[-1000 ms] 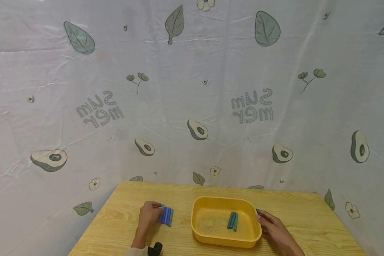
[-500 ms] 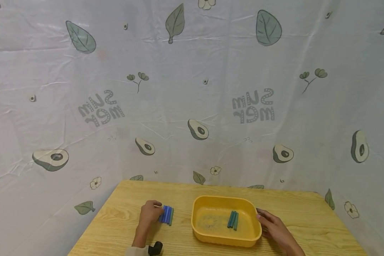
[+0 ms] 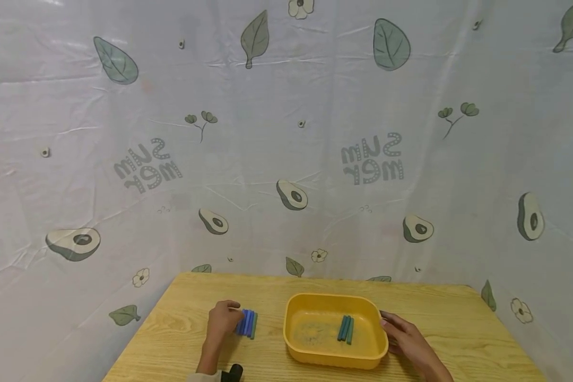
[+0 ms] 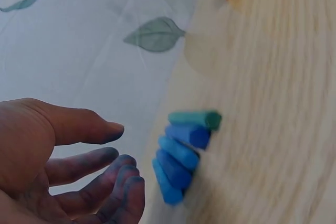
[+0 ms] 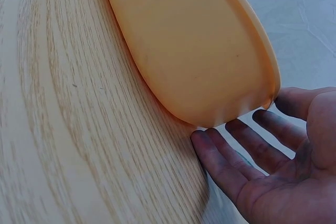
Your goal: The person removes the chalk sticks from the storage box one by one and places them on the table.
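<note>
My left hand (image 3: 223,320) is beside a row of blue chalk sticks (image 3: 248,323) with one green chalk stick (image 4: 190,118) at its right end. The left wrist view shows its fingers loosely bent, smudged blue, with nothing between them and a small gap to the chalk. My right hand (image 3: 408,339) is at the right end of a yellow plastic tub (image 3: 334,359). Its fingertips (image 5: 200,137) touch the tub's outer wall, and the thumb is near the rim. Inside the tub lie a few dark green chalk sticks (image 3: 345,330), with blue-grey dust on the floor.
Both the tub and the chalk row are on a light wooden table (image 3: 267,289). A pale sheet (image 3: 248,154) printed with leaves and avocados hangs behind and around it. Near the left wrist is a black object (image 3: 234,372).
Both hands, the tub and the chalk hold nearly the same places. Only a slight shift of the head view shows.
</note>
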### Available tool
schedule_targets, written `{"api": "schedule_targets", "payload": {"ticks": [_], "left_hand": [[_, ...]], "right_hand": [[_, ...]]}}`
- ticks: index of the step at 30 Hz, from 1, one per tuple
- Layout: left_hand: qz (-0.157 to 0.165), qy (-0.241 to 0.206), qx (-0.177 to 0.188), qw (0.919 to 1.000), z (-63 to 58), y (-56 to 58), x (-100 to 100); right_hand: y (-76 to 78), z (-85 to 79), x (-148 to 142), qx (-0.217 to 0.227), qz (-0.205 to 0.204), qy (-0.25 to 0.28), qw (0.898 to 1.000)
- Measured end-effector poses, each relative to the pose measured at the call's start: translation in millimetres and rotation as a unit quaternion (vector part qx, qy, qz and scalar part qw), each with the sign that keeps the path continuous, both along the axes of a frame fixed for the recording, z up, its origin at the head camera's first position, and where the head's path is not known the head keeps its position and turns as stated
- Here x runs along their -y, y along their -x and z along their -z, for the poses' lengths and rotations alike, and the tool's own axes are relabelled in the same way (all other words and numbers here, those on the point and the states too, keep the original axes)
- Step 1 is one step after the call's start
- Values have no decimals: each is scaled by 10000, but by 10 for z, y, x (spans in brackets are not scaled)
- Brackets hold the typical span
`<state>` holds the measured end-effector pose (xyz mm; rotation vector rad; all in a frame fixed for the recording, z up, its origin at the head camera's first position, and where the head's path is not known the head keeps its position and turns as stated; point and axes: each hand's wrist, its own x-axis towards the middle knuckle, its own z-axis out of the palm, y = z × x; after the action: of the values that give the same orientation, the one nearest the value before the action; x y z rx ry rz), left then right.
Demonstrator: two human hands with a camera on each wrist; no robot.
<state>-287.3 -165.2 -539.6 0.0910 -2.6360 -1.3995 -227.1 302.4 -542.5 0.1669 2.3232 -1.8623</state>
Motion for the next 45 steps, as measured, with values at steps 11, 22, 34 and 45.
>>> {"api": "schedule_targets", "payload": {"ticks": [11, 22, 34, 45], "left_hand": [[509, -285, -527, 9969, -215, -88, -350], [915, -608, -672, 9917, -397, -104, -721], [1098, -794, -551, 9892, -502, -111, -1092], [1465, -1140, -400, 9818, -496, -162, -1443]], "right_hand": [[-13, -1, 7, -38, -42, 118, 9999], [-29, 14, 30, 16, 156, 18, 9999], [-25, -6, 28, -24, 114, -32, 9999], [-22, -3, 20, -68, 41, 21, 10000]]}}
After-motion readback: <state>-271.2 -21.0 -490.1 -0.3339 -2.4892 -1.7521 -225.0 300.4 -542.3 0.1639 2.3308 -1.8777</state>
